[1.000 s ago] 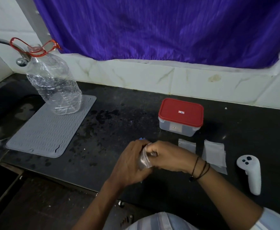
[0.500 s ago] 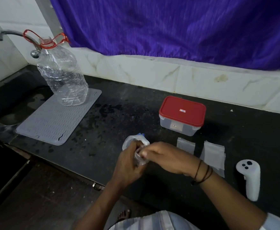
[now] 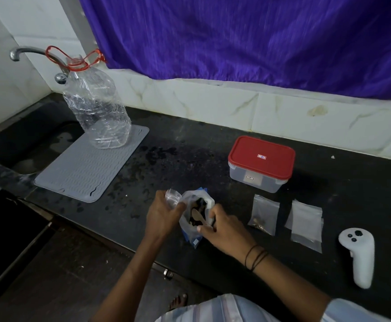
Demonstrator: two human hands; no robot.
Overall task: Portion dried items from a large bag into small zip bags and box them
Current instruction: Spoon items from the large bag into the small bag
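The large clear bag (image 3: pixel 191 231) with dark dried items lies open on the black counter near its front edge. My right hand (image 3: pixel 222 231) holds a small wooden spoon (image 3: pixel 198 216) whose bowl is inside the bag's mouth. My left hand (image 3: pixel 163 213) grips a small empty zip bag (image 3: pixel 173 198) just left of the large bag. One small zip bag with a few brown pieces (image 3: pixel 263 214) lies to the right. A stack of empty zip bags (image 3: pixel 306 221) lies further right. The box with a red lid (image 3: pixel 261 163) stands shut behind them.
A white hand controller (image 3: pixel 358 255) lies at the far right. A grey ribbed mat (image 3: pixel 92 166) carries a big clear plastic bottle (image 3: pixel 97 112) at the back left, beside a sink and tap (image 3: pixel 39 56). A tiled wall and purple curtain close the back.
My hands have come apart from the small zip bag. The left keeps it and the right now holds the spoon in the large bag, which has come into view. The camera shifted left.
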